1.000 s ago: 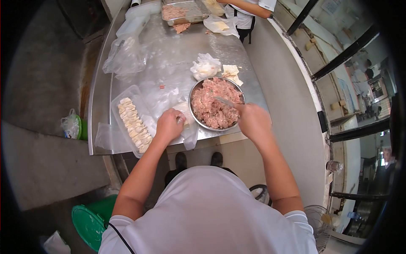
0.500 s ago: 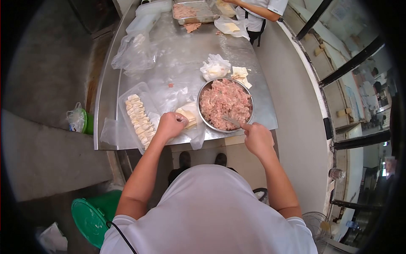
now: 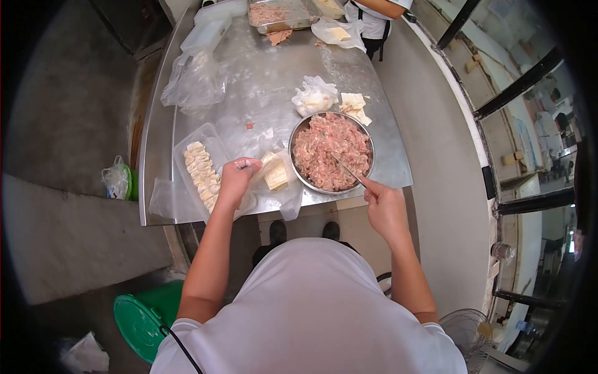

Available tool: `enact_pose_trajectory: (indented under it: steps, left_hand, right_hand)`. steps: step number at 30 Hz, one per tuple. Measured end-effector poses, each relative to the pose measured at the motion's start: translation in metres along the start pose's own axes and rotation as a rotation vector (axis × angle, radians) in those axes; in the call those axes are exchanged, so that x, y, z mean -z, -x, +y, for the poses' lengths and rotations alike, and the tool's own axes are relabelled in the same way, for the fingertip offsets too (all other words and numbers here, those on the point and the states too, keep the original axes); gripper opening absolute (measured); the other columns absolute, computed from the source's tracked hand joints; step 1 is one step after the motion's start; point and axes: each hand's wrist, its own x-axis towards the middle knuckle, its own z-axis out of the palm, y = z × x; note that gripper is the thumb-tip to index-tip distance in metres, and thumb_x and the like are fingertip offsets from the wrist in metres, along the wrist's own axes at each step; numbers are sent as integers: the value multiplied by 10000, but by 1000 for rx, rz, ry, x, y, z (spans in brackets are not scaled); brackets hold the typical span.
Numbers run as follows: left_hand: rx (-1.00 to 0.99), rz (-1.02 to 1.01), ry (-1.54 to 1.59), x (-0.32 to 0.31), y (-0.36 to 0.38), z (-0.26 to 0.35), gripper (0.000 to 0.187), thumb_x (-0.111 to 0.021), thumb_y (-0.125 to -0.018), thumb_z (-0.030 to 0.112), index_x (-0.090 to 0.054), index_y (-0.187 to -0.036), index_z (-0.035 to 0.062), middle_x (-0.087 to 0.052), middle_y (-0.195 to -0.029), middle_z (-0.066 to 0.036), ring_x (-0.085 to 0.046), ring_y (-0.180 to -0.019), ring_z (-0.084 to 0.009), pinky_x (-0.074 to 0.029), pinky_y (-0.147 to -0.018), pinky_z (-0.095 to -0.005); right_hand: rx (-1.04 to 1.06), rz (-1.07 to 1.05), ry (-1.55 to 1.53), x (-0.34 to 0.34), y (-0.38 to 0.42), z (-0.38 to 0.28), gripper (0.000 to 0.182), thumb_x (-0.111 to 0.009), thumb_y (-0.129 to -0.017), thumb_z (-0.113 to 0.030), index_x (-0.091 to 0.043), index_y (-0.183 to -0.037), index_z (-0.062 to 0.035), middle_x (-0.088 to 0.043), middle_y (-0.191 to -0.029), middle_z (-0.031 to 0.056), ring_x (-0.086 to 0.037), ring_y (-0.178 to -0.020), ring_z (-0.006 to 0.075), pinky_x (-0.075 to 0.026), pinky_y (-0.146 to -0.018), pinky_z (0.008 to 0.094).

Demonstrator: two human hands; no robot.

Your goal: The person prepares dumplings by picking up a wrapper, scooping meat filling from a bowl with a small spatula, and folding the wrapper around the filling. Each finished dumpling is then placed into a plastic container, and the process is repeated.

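Note:
My right hand (image 3: 385, 209) is closed round the handle of a thin metal spatula (image 3: 347, 167), its blade in the pink minced meat (image 3: 327, 146). A round steel bowl (image 3: 298, 177) holds this meat. My left hand (image 3: 238, 179) is closed, fingertips together, just left of a stack of pale dough wrappers (image 3: 276, 177). What those fingers hold is hidden; a whitish bit shows at them. Left of that hand, a clear plastic tray (image 3: 180, 153) contains a row of folded dumplings (image 3: 202, 171).
Crumpled white plastic (image 3: 314, 95) and loose wrapper pieces (image 3: 355, 107) lie behind the bowl. Clear bags (image 3: 194, 81) sit at the table's left side. A metal tray of meat (image 3: 280, 25) and another person (image 3: 377, 19) are at the far end. A green lidded bucket (image 3: 146, 318) stands on the floor.
My left hand has moved left off the wrapper stack, uncovering more of it. My right hand has shifted slightly right, and the spatula blade now sits at a steeper angle in the meat.

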Motion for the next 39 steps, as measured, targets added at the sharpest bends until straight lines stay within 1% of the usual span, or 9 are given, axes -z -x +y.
enact_pose_trajectory:
  steps: [4,8,11,13,21,24,30,36,39]
  left_hand:
    - [55,0,-9,-4,6,4,166,-716,-933,105,-742,-990,-49,-738,-871,-67,-624,-718,-114,-495,-675,-276]
    - [164,8,435,-8,11,7,212,-661,-989,113,-686,-1107,-62,-733,-973,-105,-689,-825,-174,-560,-748,-321]
    - [190,-89,737,-8,20,3,244,-635,-1007,114,-646,-1172,-67,-719,-1055,-124,-703,-938,-206,-588,-834,-358]
    - [201,-145,806,-16,32,2,247,-625,-1011,112,-632,-1183,-65,-708,-1100,-128,-694,-995,-209,-590,-886,-373]
    - [186,-137,720,-29,63,-3,167,-655,-985,58,-661,-1125,-33,-702,-985,-82,-662,-918,-145,-539,-785,-296]
    - [123,-135,652,-21,65,-12,200,-589,-1026,80,-628,-1175,-47,-686,-1075,-111,-660,-996,-179,-541,-845,-333]
    - [184,136,1104,18,49,-23,344,-419,-1092,153,-481,-1387,-14,-564,-1410,-178,-573,-1304,-289,-462,-1119,-454]
    - [43,223,1114,71,47,-6,395,-521,-1071,179,-464,-1406,-23,-566,-1401,-184,-587,-1284,-301,-469,-1109,-512]
    - [81,166,976,63,47,-11,399,-581,-1042,133,-479,-1391,-32,-611,-1337,-161,-644,-1192,-264,-530,-1025,-440]
  right_hand:
    - [1,-27,-10,-4,-1,-3,297,-619,-936,-65,-743,-1204,-102,-710,-947,240,-687,-897,427,-542,-783,476]
    - [39,2,-174,-23,-6,-4,219,-639,-949,-104,-743,-1133,-46,-712,-879,218,-700,-794,372,-533,-724,430]
    - [107,-164,-397,-44,-17,-26,196,-670,-982,-145,-730,-1045,31,-579,-696,9,-501,-644,102,-438,-595,305]
    - [89,-264,-560,-70,-26,-49,203,-703,-945,-170,-732,-991,26,-659,-750,76,-553,-678,123,-467,-634,316]
    - [32,-310,-677,-112,-30,-97,204,-747,-909,-144,-728,-897,59,-664,-744,40,-555,-680,91,-454,-611,289]
    - [-27,-324,-718,-124,-30,-94,174,-731,-916,-127,-734,-906,48,-680,-763,38,-569,-688,80,-456,-609,275]
    - [-53,-250,-766,-141,-40,-97,155,-698,-933,-119,-734,-936,32,-692,-777,46,-599,-697,94,-475,-639,277]
    - [82,-82,-518,-135,-73,-65,185,-676,-935,-139,-716,-1014,24,-706,-809,98,-652,-717,182,-528,-719,323]
    - [67,-71,-499,-94,-68,-45,176,-641,-964,-126,-698,-1039,23,-679,-800,63,-615,-696,155,-511,-679,315]
